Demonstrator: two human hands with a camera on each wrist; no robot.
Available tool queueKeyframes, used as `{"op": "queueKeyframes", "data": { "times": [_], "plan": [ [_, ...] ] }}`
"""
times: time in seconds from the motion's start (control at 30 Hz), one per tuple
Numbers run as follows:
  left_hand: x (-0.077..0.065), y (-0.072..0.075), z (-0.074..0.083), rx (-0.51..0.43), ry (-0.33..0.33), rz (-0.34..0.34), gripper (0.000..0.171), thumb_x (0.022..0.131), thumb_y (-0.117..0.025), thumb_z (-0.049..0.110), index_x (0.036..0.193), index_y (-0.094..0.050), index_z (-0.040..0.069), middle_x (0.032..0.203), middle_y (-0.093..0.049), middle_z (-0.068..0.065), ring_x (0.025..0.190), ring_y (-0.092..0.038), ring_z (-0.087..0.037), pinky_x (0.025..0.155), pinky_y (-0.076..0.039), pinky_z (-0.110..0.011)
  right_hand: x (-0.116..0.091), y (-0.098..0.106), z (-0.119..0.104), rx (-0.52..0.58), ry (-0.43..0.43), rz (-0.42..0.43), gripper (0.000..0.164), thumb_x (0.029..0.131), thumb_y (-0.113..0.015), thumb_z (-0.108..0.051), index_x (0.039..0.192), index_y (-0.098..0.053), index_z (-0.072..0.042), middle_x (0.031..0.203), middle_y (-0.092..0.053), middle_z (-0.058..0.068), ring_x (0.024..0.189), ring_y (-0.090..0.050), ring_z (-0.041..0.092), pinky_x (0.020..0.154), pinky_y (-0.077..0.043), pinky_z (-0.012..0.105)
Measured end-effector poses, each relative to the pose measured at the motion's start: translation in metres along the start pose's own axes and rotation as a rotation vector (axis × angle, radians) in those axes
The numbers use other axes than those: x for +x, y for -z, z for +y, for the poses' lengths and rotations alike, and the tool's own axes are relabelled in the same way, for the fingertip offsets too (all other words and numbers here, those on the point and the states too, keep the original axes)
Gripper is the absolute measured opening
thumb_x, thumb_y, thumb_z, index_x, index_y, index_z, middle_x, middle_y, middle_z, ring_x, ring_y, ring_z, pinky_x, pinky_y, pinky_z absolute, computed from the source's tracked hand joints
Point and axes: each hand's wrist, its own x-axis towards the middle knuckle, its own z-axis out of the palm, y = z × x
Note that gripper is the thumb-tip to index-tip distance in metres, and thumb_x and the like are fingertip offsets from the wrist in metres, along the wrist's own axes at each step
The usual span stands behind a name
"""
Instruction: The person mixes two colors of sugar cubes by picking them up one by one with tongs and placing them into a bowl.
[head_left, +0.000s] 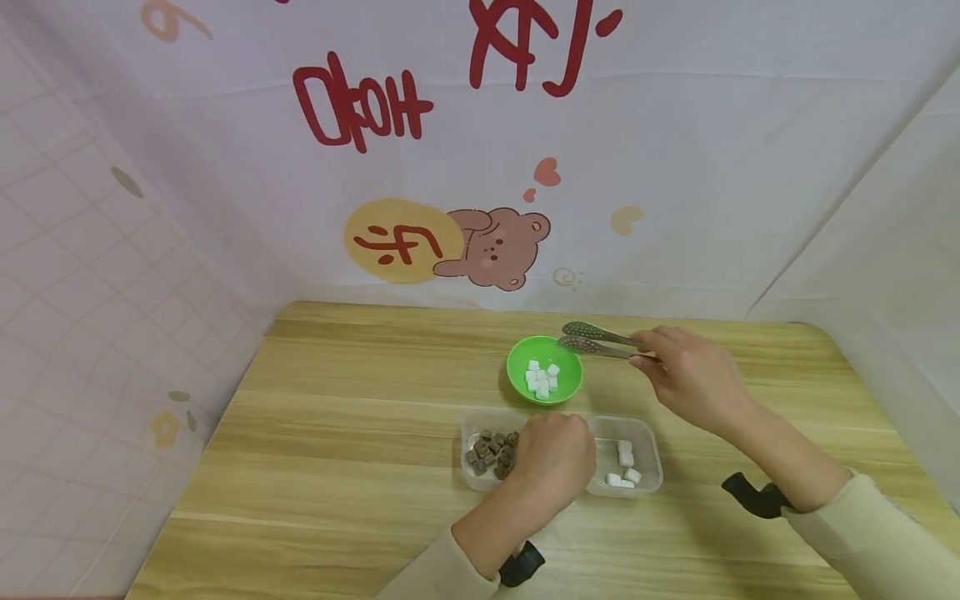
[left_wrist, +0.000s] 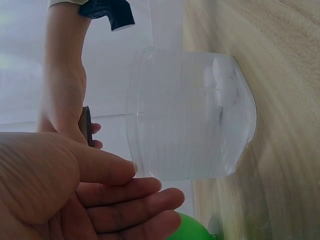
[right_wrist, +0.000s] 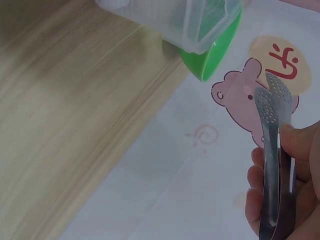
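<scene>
In the head view my right hand (head_left: 693, 375) grips metal food tongs (head_left: 600, 333) with perforated tips, raised at the right rim of a green bowl (head_left: 517, 379). The tips stand slightly apart with nothing between them. White cubes (head_left: 542, 382) lie in the bowl. My left hand (head_left: 555, 458) hangs between two clear plastic containers, covering part of the left one. Seen from the left wrist, its fingers are loosely bent and its thumb tip lies right at the rim of the right container (left_wrist: 175, 115); nothing shows between them.
Several brown cubes (head_left: 491, 454) fill the left clear container (head_left: 474, 421). A few white cubes (head_left: 626, 454) sit in the right one. Everything stands on a wooden table (head_left: 337, 467), with a white printed curtain (head_left: 675, 150) behind and at both sides.
</scene>
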Motion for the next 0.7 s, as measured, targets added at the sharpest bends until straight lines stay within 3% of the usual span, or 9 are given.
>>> {"op": "queueKeyframes", "data": {
  "times": [0.2, 0.7],
  "plan": [
    [-0.001, -0.001, -0.002, -0.016, -0.007, 0.017, 0.038, 0.093, -0.071, 0.018, 0.057, -0.059, 0.017, 0.059, -0.059, 0.003, 0.059, -0.059, -0.017, 0.057, -0.042, -0.029, -0.004, 0.012, 0.001, -0.023, -0.010, -0.015, 0.030, 0.084, -0.083, -0.007, 0.112, -0.073, -0.005, 0.098, -0.076, 0.007, 0.073, -0.070, 0.021, 0.051, -0.048, 0.035],
    [-0.002, 0.000, -0.001, -0.027, 0.008, -0.001, 0.039, 0.093, -0.071, 0.018, 0.056, -0.058, 0.016, 0.058, -0.056, 0.002, 0.059, -0.056, -0.017, 0.056, -0.042, -0.028, -0.025, 0.041, 0.010, -0.064, 0.140, -0.029, 0.039, 0.073, -0.083, -0.012, 0.111, -0.072, -0.011, 0.099, -0.075, 0.000, 0.071, -0.073, 0.019, 0.049, -0.050, 0.035]
  ]
}}
